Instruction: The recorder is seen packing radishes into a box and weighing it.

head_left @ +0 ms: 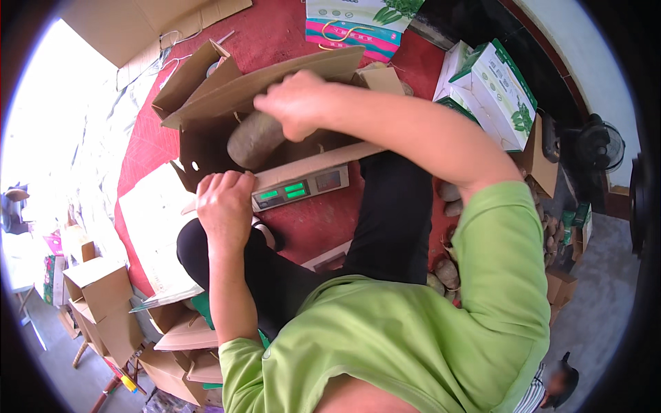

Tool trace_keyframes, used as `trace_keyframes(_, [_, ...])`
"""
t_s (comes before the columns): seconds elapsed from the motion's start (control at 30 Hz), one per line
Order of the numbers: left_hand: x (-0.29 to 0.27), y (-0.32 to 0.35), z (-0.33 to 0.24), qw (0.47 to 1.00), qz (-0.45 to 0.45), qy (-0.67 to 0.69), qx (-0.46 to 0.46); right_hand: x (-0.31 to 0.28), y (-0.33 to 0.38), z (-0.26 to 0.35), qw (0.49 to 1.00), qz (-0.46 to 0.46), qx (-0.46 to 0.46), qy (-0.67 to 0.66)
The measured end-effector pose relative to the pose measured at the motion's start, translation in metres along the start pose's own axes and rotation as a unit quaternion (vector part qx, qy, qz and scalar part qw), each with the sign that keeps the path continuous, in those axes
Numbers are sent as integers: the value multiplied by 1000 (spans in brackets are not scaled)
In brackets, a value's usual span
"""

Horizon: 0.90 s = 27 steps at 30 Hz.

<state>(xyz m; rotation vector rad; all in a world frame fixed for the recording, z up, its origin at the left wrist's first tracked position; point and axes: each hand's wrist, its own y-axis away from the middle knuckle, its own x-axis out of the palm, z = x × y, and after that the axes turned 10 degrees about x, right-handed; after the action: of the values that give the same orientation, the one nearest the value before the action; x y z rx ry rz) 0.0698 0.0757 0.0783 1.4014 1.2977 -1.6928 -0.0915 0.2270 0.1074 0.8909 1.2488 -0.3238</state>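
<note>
My right hand (295, 103) grips a large brown tuber (255, 140) and holds it inside an open brown cardboard box (206, 138) that lies tipped on a weighing scale (303, 187) with a green lit display. My left hand (224, 203) rests on the near lower edge of the box, fingers curled over it, just left of the scale's display. Both arms wear short green sleeves. My dark trouser legs lie on either side of the scale on a red mat (148, 148).
White and green printed cartons (492, 86) stand at the right, with several brown tubers (446, 272) heaped below them by my right leg. More brown boxes (103, 296) are stacked at the lower left. A colourful carton (358, 24) lies at the top. A fan (600, 146) stands far right.
</note>
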Motion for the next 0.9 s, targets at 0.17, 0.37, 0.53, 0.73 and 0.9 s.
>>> trace_keyframes(0.17, [0,0,-6,1000,-4,9,1,53,-53,21,991,131,29,-12])
trace_keyframes(0.37, [-1,1,-4,1000,4,25,-3,123,-101,29,964,258,55,-40])
trace_keyframes(0.53, [-2,-5,-9,1000,21,14,-6,133,-116,24,952,282,-103,62])
trace_keyframes(0.73, [4,0,-6,999,34,-10,-33,38,-56,21,979,15,-155,-130])
trace_keyframes(0.9, [3,2,-9,999,37,-17,-26,-5,60,-58,900,-117,-138,-397])
